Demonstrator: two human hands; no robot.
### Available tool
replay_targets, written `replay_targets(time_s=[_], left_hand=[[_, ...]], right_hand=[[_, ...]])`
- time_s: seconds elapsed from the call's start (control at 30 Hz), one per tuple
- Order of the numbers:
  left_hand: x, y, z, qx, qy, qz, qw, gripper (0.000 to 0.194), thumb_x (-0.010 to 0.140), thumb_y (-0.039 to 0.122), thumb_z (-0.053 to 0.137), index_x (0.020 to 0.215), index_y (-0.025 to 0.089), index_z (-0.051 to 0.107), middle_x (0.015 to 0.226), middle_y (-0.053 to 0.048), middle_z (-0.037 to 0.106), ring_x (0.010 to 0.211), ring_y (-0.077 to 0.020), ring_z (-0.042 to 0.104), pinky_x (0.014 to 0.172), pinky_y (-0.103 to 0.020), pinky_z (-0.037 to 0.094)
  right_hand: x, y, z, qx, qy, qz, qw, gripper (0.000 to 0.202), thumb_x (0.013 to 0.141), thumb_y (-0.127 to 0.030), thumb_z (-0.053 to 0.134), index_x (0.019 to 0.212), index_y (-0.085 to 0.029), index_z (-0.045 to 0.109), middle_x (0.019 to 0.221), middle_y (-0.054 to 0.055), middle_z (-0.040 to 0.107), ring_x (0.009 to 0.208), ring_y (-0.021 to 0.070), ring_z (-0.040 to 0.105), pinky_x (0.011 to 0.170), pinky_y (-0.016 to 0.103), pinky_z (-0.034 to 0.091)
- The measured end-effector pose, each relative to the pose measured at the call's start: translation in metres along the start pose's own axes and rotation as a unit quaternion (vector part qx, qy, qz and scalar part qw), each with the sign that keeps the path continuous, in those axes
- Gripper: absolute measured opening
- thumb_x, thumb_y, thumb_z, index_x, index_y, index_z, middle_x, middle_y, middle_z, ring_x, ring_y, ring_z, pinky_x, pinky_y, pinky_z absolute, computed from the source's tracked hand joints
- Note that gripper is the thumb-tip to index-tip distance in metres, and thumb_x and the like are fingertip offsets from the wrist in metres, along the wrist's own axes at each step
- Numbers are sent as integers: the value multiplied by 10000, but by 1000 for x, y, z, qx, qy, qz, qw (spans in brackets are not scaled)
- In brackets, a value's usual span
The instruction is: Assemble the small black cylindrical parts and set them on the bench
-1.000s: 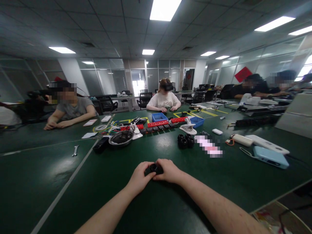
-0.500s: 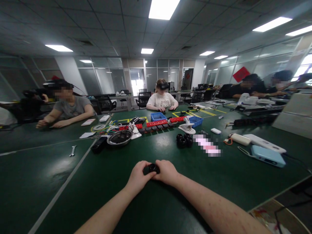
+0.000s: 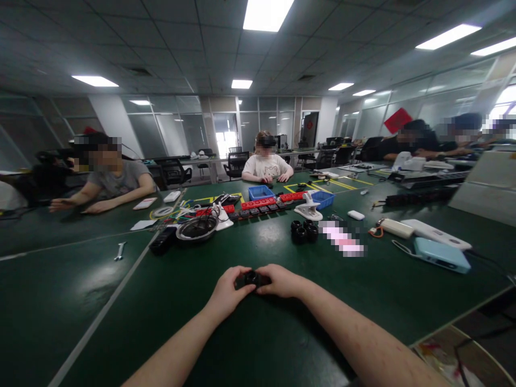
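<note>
A small black round part with a hollow top is between my two hands, low over the near middle of the table. My left hand is closed on its left side, thumb in front and fingers behind. My right hand grips its right side with thumb and fingertips, and a dark gap shows inside the curl of the fingers. The underside of the part is hidden. Further off to the right, several similar black round parts stand in a cluster.
On the green table lie a wrench, a round metal dish, red strips, blue bins, a white clamp and a light-blue box. A co-worker sits opposite; another sits left.
My right hand has loosened slightly around the black part, its thumb and fingers now further apart. The part has shifted a little left in view. The left co-worker's hand has moved left.
</note>
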State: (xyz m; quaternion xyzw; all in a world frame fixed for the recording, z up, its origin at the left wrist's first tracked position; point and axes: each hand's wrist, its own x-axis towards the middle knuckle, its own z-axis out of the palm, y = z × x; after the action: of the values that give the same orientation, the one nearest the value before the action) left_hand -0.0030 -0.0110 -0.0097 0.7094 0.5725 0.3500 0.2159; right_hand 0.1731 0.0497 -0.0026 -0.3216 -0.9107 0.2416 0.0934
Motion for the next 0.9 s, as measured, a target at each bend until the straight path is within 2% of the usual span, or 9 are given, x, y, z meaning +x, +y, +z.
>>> replay_targets(time_s=[0.07, 0.17, 0.3, 0.4, 0.53, 0.67, 0.77, 0.9], left_hand=[[0, 0, 1, 4, 1, 7, 1000, 293, 668, 237, 627, 958, 215, 588, 893, -30, 585, 809, -190, 551, 646, -273, 435], [0, 0, 4, 23, 23, 8, 999, 277, 663, 229, 632, 935, 204, 588, 884, -29, 582, 815, -195, 549, 674, -290, 440], [-1, 1, 9, 43, 70, -11, 997, 217, 684, 252, 608, 883, 176, 567, 867, -45, 572, 838, -231, 540, 742, -367, 426], [-1, 1, 8, 39, 66, -7, 997, 216, 688, 240, 601, 895, 189, 566, 886, -40, 576, 851, -229, 545, 748, -361, 433], [0, 0, 2, 23, 21, 22, 999, 266, 670, 197, 620, 933, 216, 592, 880, -24, 596, 848, -207, 554, 748, -323, 441], [0, 0, -4, 3, -12, 40, 999, 299, 679, 193, 620, 975, 225, 590, 900, -25, 595, 859, -195, 551, 743, -300, 438], [0, 2, -4, -9, -25, 36, 999, 297, 671, 197, 628, 965, 214, 588, 906, -27, 594, 853, -191, 551, 727, -286, 434], [-1, 3, 3, 4, 14, 10, 1000, 230, 631, 202, 653, 850, 196, 580, 858, -18, 583, 842, -205, 547, 740, -316, 424]], right_hand=[[2, 1, 3, 2, 9, 19, 1000, 212, 690, -334, 614, 823, -179, 555, 711, -21, 574, 612, 109, 507, 506, 196, 315], [5, -5, 11, -46, 51, 62, 996, 307, 650, -434, 627, 802, -177, 555, 728, 5, 588, 635, 140, 522, 511, 215, 321], [6, -20, 22, -111, 101, 107, 983, 275, 720, -427, 530, 806, -168, 563, 774, 69, 600, 711, 201, 546, 579, 270, 353], [6, -23, 23, -125, 114, 116, 979, 319, 706, -463, 530, 807, -162, 560, 777, 76, 592, 727, 218, 545, 600, 288, 367], [2, -13, 15, -82, 117, 62, 988, 492, 609, -540, 609, 933, -175, 547, 872, 61, 558, 778, 207, 527, 643, 285, 381], [0, 1, 6, -17, 51, -9, 999, 390, 645, -433, 635, 954, -204, 571, 909, 33, 528, 794, 168, 505, 656, 254, 370], [2, 5, 5, -5, 31, -7, 999, 322, 630, -412, 657, 845, -180, 594, 826, 13, 531, 741, 148, 493, 606, 233, 348], [6, -1, 14, -52, 75, 30, 995, 344, 606, -475, 648, 729, -164, 568, 712, -2, 524, 675, 142, 482, 545, 225, 311]])
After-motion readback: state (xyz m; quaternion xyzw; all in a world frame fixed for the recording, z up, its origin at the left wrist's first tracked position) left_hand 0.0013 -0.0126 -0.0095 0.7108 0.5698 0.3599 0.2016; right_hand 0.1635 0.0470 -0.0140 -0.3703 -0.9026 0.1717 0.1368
